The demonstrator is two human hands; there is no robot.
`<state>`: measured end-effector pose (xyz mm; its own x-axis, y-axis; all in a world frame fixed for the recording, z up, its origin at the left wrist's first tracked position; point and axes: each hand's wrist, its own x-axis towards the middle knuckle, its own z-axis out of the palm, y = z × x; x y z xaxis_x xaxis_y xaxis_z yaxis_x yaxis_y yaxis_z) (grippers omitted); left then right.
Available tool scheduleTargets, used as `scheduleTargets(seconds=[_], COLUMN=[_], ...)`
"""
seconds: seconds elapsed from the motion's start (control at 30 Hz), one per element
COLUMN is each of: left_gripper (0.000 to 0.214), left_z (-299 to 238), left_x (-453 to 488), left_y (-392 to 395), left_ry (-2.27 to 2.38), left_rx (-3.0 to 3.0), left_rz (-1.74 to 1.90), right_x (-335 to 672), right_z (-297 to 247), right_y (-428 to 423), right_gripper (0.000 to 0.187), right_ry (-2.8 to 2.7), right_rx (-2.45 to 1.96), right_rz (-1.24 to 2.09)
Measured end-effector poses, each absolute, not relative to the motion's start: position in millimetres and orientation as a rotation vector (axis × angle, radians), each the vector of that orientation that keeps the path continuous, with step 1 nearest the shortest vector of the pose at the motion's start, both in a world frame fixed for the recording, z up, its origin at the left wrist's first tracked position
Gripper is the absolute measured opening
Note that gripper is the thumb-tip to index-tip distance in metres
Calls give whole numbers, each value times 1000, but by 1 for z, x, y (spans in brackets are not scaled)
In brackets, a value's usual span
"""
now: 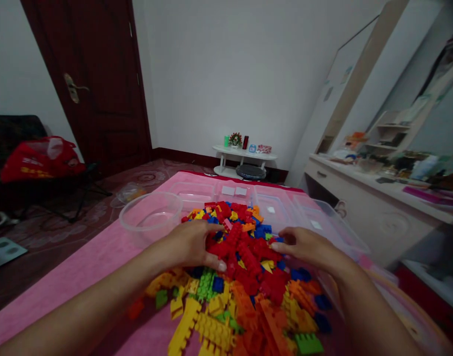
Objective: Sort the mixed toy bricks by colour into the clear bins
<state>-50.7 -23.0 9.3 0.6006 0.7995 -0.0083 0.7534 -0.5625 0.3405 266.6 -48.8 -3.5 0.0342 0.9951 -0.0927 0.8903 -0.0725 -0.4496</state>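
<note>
A heap of toy building bricks (244,257) in red, yellow, orange, green and blue lies before me. My left hand (194,242) rests against its left side, thumb and forefinger parted around the edge of the red bricks. On the opposite side my right hand (306,244) touches the heap with curved, parted fingers. Neither hand visibly grips a brick, though some fingertips are hidden among the pieces. Yellow bricks (185,324) and orange bricks (267,321) lie on the near side of the heap.
A round clear tub (151,215) stands left of the heap on the pink tablecloth (96,267). Clear plastic trays, including one at the back (272,207) and one on the right (333,227), stand beyond it. A dresser (352,193) is at right.
</note>
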Motion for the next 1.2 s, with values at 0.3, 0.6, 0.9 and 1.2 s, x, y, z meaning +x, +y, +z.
scheduleTargets(seconds=[0.3, 0.6, 0.9, 1.2], left_gripper=[108, 116, 95, 40], left_z=[-13, -21, -7, 29], left_x=[-43, -25, -43, -26], left_y=[-20, -24, -17, 41], left_ry=[1407, 1353, 852, 1178], left_rx=[2425, 2336, 2358, 2424], left_rz=[84, 217, 360, 670], right_x=[241, 206, 207, 222], right_z=[-39, -34, -1, 23], right_y=[-29, -38, -50, 21], right_gripper=[69, 70, 65, 32], right_ry=[-1829, -1615, -1941, -2007], right_rx=[-1871, -1430, -1279, -1714], right_rz=[741, 1158, 1059, 289])
